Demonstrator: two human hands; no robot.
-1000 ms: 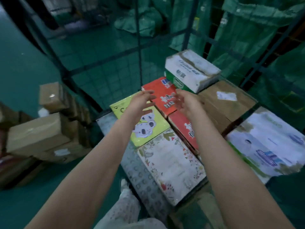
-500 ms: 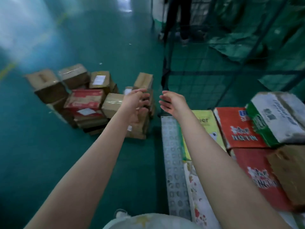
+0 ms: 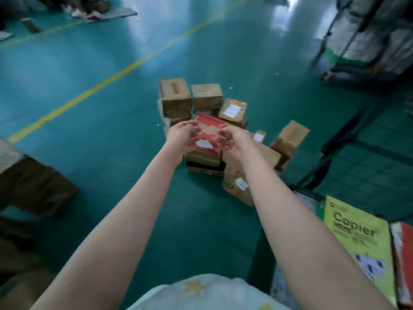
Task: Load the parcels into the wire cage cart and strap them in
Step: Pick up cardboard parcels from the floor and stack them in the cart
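A heap of cardboard parcels [image 3: 206, 97] lies on the green floor ahead of me, with a red box [image 3: 209, 128] on top of its near side. Both arms are stretched out toward it. My left hand [image 3: 182, 136] and my right hand [image 3: 232, 138] hover in front of the red box, fingers loosely spread, holding nothing. At the lower right stands the wire cage cart [image 3: 335, 153], with a yellow-green copier paper box [image 3: 355, 238] and a red box [image 3: 404, 253] inside it.
Brown cartons [image 3: 29, 182] sit at the left edge. A yellow line [image 3: 111, 77] crosses the floor. Another cage cart with pale sacks [image 3: 368, 36] stands at the upper right. Open green floor lies between me and the parcel heap.
My view has swung left from the cart's loaded boxes to the parcel heap on the floor. Both empty hands moved with it and now reach toward the red box.
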